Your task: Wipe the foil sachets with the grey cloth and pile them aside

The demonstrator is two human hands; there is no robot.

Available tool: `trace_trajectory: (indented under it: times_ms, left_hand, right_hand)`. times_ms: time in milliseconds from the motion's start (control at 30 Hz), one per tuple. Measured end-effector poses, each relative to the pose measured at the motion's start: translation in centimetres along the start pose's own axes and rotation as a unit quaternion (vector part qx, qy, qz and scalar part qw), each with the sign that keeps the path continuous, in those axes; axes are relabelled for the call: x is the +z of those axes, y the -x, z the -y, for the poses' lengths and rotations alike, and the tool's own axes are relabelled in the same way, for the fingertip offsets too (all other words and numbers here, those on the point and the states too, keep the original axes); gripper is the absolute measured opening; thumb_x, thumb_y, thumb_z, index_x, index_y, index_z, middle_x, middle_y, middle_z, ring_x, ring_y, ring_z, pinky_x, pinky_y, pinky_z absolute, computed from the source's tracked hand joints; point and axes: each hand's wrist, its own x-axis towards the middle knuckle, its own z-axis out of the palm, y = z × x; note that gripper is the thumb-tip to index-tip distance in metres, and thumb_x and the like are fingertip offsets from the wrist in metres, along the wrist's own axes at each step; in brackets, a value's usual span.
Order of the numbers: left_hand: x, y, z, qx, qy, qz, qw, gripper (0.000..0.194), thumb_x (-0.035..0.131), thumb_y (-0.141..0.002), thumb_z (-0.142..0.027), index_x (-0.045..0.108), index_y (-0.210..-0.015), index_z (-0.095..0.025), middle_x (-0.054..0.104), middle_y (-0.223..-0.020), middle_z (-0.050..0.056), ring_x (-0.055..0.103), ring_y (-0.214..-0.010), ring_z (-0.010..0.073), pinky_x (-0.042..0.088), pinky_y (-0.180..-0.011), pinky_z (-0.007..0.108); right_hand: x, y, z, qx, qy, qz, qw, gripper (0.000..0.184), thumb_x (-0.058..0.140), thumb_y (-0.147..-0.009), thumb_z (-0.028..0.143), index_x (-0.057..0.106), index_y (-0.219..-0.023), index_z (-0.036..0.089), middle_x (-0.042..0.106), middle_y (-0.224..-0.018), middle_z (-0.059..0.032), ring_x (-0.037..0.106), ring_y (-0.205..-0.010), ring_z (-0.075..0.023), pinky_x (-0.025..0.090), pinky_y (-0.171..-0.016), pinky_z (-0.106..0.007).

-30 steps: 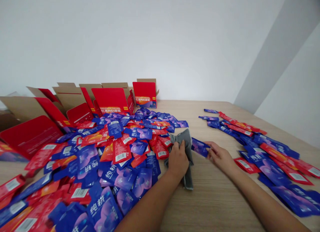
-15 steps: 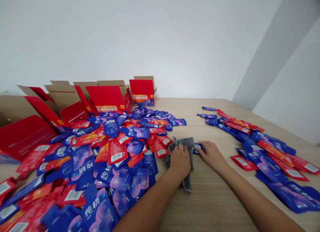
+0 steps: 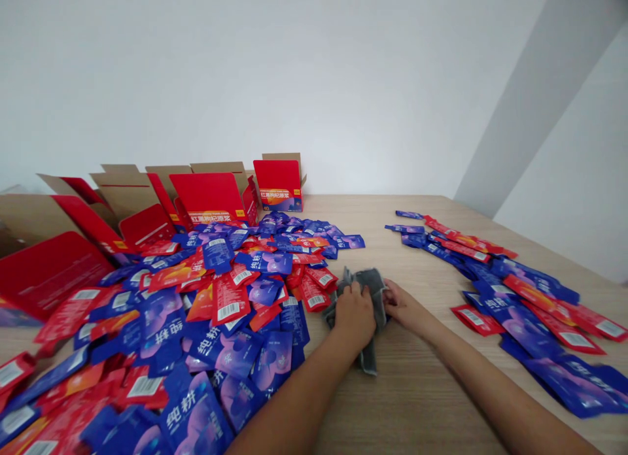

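Observation:
My left hand (image 3: 354, 314) presses down on a crumpled grey cloth (image 3: 371, 280), its fingers bent into the fabric. One end of the cloth trails toward me on the table. At the cloth's right edge, my right hand (image 3: 405, 308) is closed, thumb and fingers pinched on a blue sachet. Cloth and fingers hide nearly all of that sachet; only a dark blue sliver shows. Just left of the cloth lies the edge of a big heap of red and blue sachets (image 3: 230, 298), some with barcodes facing up.
Open red cardboard boxes (image 3: 203, 197) stand along the back left, behind the heap. Another red box (image 3: 278, 180) stands apart at the back. On the right, a long row of red and blue sachets (image 3: 515, 318) overlaps on the wooden table (image 3: 417, 396). A white wall rises behind.
My right hand has moved slightly left and its fingers have curled in against the cloth. The blue sachet between the hands, visible before, is now almost covered. My left hand stays on the cloth.

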Motion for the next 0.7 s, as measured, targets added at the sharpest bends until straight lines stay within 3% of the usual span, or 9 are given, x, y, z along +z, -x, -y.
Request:
trace_trajectory:
  times_ms: [100, 200, 300, 433, 533, 600, 700]
  left_hand:
    - [-0.1, 0.1, 0.5, -0.033, -0.018, 0.004, 0.999, 0.039, 0.042, -0.086, -0.011, 0.05, -0.124, -0.006, 0.055, -0.109, 0.017, 0.054, -0.098, 0.0279, 0.047, -0.077, 0.035]
    - [-0.2, 1.0, 0.3, 0.002, -0.021, 0.014, 1.0, 0.044, 0.046, -0.085, -0.015, 0.046, -0.129, -0.01, 0.054, -0.114, 0.015, 0.054, -0.099, 0.0249, 0.047, -0.079, 0.032]
    - [-0.3, 1.5, 0.3, 0.019, -0.024, 0.025, 0.999, 0.046, 0.049, -0.084, -0.017, 0.046, -0.13, -0.013, 0.054, -0.114, 0.013, 0.055, -0.098, 0.0222, 0.047, -0.079, 0.029]
    - [-0.5, 0.8, 0.8, -0.026, -0.045, 0.03, 0.998, 0.04, 0.047, -0.085, -0.014, 0.05, -0.124, -0.005, 0.055, -0.108, 0.018, 0.056, -0.097, 0.0263, 0.048, -0.074, 0.032]
    - [-0.4, 0.3, 1.0, -0.037, -0.051, 0.028, 0.998, 0.037, 0.043, -0.087, -0.011, 0.051, -0.122, -0.004, 0.055, -0.106, 0.019, 0.056, -0.097, 0.0276, 0.048, -0.073, 0.033]
    - [-0.3, 0.2, 1.1, -0.038, -0.05, 0.026, 0.998, 0.037, 0.041, -0.087, -0.01, 0.051, -0.122, -0.004, 0.055, -0.106, 0.019, 0.056, -0.096, 0.0275, 0.048, -0.071, 0.034]
    - [-0.3, 0.6, 0.9, -0.026, -0.041, 0.024, 0.999, 0.038, 0.044, -0.086, -0.012, 0.05, -0.123, -0.005, 0.055, -0.107, 0.019, 0.056, -0.096, 0.0275, 0.048, -0.072, 0.034]
  right_hand:
    - [0.2, 0.0, -0.2, 0.035, -0.018, -0.008, 0.999, 0.062, 0.051, -0.062, 0.016, 0.042, -0.122, 0.016, 0.059, -0.065, 0.004, 0.058, -0.06, -0.0159, 0.048, -0.062, -0.03]
    - [0.2, -0.1, -0.2, -0.003, -0.001, -0.012, 1.0, 0.051, 0.05, -0.062, 0.016, 0.049, -0.113, 0.019, 0.061, -0.073, 0.0009, 0.059, -0.071, -0.0177, 0.049, -0.072, -0.033]
    - [-0.2, -0.2, 0.2, -0.032, 0.023, 0.023, 0.999, 0.043, 0.051, -0.061, 0.016, 0.054, -0.104, 0.02, 0.063, -0.08, -0.001, 0.059, -0.077, -0.0186, 0.047, -0.076, -0.033]
    - [-1.0, 0.3, 1.1, 0.025, 0.065, 0.054, 0.996, 0.036, 0.052, -0.066, 0.021, 0.054, -0.102, 0.019, 0.056, -0.066, 0.0035, 0.054, -0.061, -0.0146, 0.042, -0.059, -0.027]
    - [-1.6, 1.0, 1.6, 0.05, 0.103, 0.076, 0.99, 0.032, 0.06, -0.068, 0.026, 0.054, -0.098, 0.018, 0.055, -0.063, 0.0045, 0.051, -0.058, -0.0135, 0.038, -0.057, -0.026]
    - [-1.8, 1.3, 1.5, 0.072, 0.075, 0.093, 0.99, 0.036, 0.063, -0.066, 0.028, 0.052, -0.099, 0.019, 0.054, -0.06, 0.0058, 0.05, -0.055, -0.0128, 0.037, -0.054, -0.025]
    - [-1.7, 1.1, 0.7, 0.086, 0.014, 0.046, 0.995, 0.037, 0.061, -0.063, 0.026, 0.049, -0.097, 0.021, 0.049, -0.057, 0.0077, 0.047, -0.051, -0.0115, 0.036, -0.052, -0.025]
